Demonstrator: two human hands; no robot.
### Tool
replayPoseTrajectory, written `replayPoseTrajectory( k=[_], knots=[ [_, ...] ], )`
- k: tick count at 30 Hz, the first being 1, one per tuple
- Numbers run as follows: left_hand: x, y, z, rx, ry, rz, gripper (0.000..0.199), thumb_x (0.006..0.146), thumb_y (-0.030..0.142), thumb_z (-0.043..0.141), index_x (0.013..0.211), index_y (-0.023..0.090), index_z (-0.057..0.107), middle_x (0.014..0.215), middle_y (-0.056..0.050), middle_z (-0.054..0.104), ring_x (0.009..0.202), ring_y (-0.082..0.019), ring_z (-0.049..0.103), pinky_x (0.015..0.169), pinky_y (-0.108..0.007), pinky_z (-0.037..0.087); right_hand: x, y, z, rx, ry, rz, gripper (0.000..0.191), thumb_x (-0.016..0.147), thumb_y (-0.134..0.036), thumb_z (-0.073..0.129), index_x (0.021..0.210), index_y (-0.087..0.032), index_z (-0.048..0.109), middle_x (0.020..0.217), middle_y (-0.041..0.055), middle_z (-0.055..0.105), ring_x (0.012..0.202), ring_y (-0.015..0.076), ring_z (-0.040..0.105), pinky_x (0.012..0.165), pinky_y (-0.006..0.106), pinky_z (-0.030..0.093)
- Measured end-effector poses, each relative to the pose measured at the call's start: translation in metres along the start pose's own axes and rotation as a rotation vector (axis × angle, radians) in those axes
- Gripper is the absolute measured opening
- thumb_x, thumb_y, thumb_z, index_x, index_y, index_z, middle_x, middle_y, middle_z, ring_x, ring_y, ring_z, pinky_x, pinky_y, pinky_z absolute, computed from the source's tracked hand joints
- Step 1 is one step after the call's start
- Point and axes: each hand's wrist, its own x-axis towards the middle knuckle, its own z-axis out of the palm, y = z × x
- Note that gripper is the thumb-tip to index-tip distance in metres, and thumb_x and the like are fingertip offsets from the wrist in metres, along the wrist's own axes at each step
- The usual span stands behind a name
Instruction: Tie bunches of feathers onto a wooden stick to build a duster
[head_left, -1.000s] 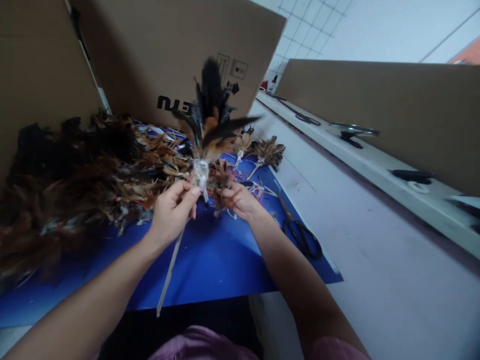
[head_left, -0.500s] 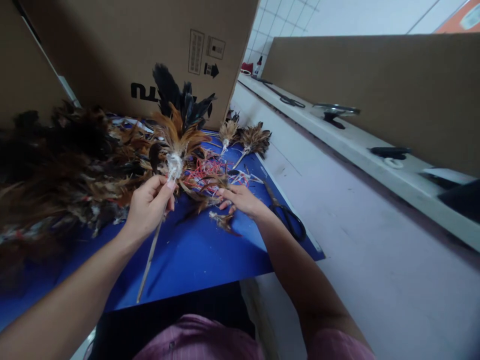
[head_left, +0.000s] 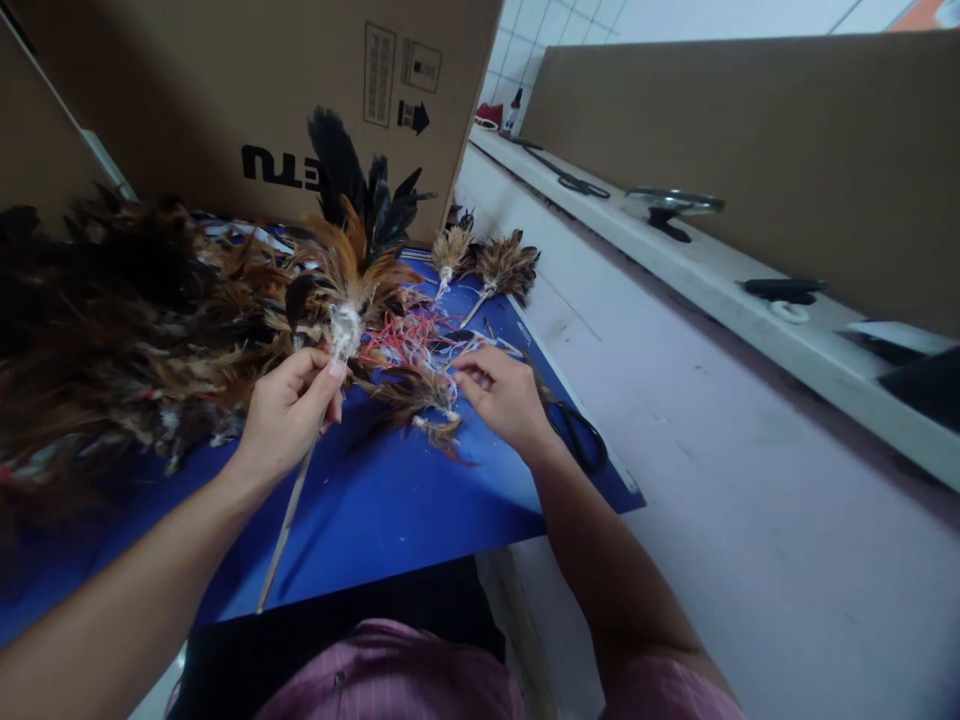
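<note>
A feather duster with black and orange-brown feathers stands upright in my left hand, whose thumb and fingers pinch it just below the white-wrapped base. Its thin stick slants down to the front edge of the blue table. My right hand is closed in a pinch beside the pink and white strings; what it holds, if anything, is too small to make out. Left of its fingertips, a small bunch of brown feathers lies on the blue surface.
A large feather pile covers the left side. Two small feather bundles lie at the back right. Black-handled scissors rest by the right edge. Cardboard boxes stand behind, and a ledge runs along the right.
My right hand has moved from over the small brown feathers to their right, and its fingers have closed together. My left hand keeps its hold on the duster.
</note>
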Motion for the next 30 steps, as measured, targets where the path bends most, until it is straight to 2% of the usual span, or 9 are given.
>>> replayPoseTrajectory(
  k=[3,7,10,13,16,21,24,26,30],
  knots=[
    [-0.001,-0.002,0.002,0.009,-0.005,-0.010,0.018,0.088,0.033,0.056,0.076,0.020,0.054,0.048,0.005,0.052,0.039,-0.008,0.043,0.041,-0.019,0.034,0.000,-0.017,0.010,0.263,-0.153,0.131,0.012,0.079,-0.027,0.063,0.085,-0.019,0.067,0.070,0.0000,0.062,0.060,0.0101,0.051,0.059,0.025,0.042],
    [-0.004,-0.003,0.005,0.021,-0.058,-0.020,0.019,0.087,0.035,0.056,0.076,0.020,0.055,0.048,0.005,0.052,0.040,-0.008,0.044,0.042,-0.019,0.035,0.013,-0.042,0.023,0.700,-0.302,0.311,0.027,0.076,-0.039,0.067,0.089,-0.017,0.063,0.066,-0.0029,0.057,0.053,0.0064,0.047,0.049,0.020,0.037],
    [-0.006,-0.001,0.008,0.058,-0.101,-0.021,0.019,0.086,0.035,0.057,0.076,0.019,0.056,0.047,0.005,0.053,0.041,-0.008,0.045,0.043,-0.019,0.036,0.027,-0.055,0.030,0.949,-0.360,0.402,0.036,0.072,-0.050,0.069,0.075,-0.016,0.057,0.059,-0.0050,0.052,0.046,0.0046,0.041,0.042,0.018,0.031],
    [-0.007,0.001,0.009,0.081,-0.137,-0.028,0.019,0.084,0.034,0.060,0.074,0.018,0.055,0.047,0.005,0.054,0.041,-0.008,0.046,0.044,-0.019,0.036,0.038,-0.061,0.035,1.062,-0.373,0.450,0.044,0.066,-0.052,0.074,0.061,-0.016,0.049,0.051,-0.0067,0.045,0.042,0.0031,0.035,0.038,0.018,0.026],
    [-0.007,0.002,0.009,0.026,-0.147,-0.090,0.022,0.082,0.037,0.062,0.072,0.018,0.055,0.046,0.004,0.054,0.040,-0.008,0.046,0.042,-0.019,0.034,0.043,-0.062,0.038,1.087,-0.363,0.457,0.042,0.062,-0.046,0.078,0.058,-0.016,0.048,0.050,-0.0070,0.043,0.040,0.0023,0.032,0.036,0.018,0.022],
    [-0.005,0.002,0.010,-0.301,-0.144,-0.373,0.036,0.083,0.053,0.055,0.078,0.017,0.056,0.061,-0.003,0.062,0.046,-0.013,0.055,0.035,-0.020,0.032,0.043,-0.063,0.041,1.067,-0.407,0.465,0.040,0.063,-0.042,0.079,0.057,-0.015,0.049,0.049,-0.0064,0.044,0.040,0.0025,0.033,0.035,0.017,0.021],
    [-0.004,0.003,0.011,-0.424,-0.224,-0.409,0.034,0.082,0.051,0.058,0.083,0.017,0.059,0.068,-0.004,0.064,0.054,-0.014,0.059,0.040,-0.020,0.039,0.042,-0.064,0.045,1.005,-0.498,0.457,0.041,0.064,-0.044,0.078,0.059,-0.015,0.050,0.049,-0.0063,0.045,0.040,0.0023,0.032,0.035,0.017,0.020],
    [-0.003,0.003,0.011,-0.451,-0.240,-0.405,0.029,0.082,0.045,0.061,0.079,0.016,0.059,0.062,-0.002,0.060,0.049,-0.011,0.054,0.041,-0.019,0.038,0.042,-0.062,0.045,0.911,-0.528,0.440,0.041,0.067,-0.047,0.075,0.059,-0.016,0.049,0.048,-0.0064,0.045,0.039,0.0026,0.032,0.036,0.017,0.020],
    [-0.001,0.005,0.009,-0.515,-0.186,-0.440,0.023,0.081,0.037,0.064,0.077,0.015,0.058,0.052,0.002,0.049,0.040,-0.007,0.042,0.038,-0.018,0.033,0.039,-0.044,0.034,0.571,-0.356,0.273,0.030,0.081,-0.041,0.062,0.067,-0.015,0.056,0.054,-0.0040,0.051,0.047,0.0056,0.041,0.047,0.020,0.031]
  ],
)
